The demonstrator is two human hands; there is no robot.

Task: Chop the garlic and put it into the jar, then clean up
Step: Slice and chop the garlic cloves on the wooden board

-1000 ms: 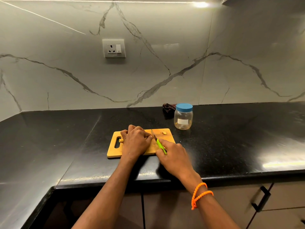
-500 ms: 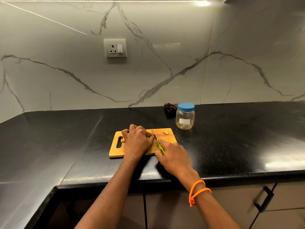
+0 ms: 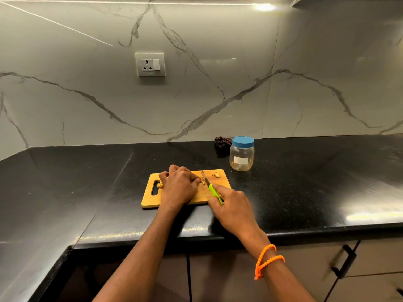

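Observation:
A wooden cutting board lies on the black counter. My left hand is curled over the board and pinches a garlic piece at its fingertips. My right hand grips a green-handled knife, whose blade stands right beside the left fingertips. A loose garlic clove sits at the board's far right corner. More garlic shows by the handle slot. A clear jar with a blue lid on stands behind the board to the right.
A dark cloth lies behind the jar against the marble wall. A wall socket is above the counter. The counter's front edge runs just below my wrists, with cabinet doors and a black handle under it.
The knife has shifted slightly beside the left fingertips as my right hand works it. My left hand stays on the garlic. The view has drifted a little.

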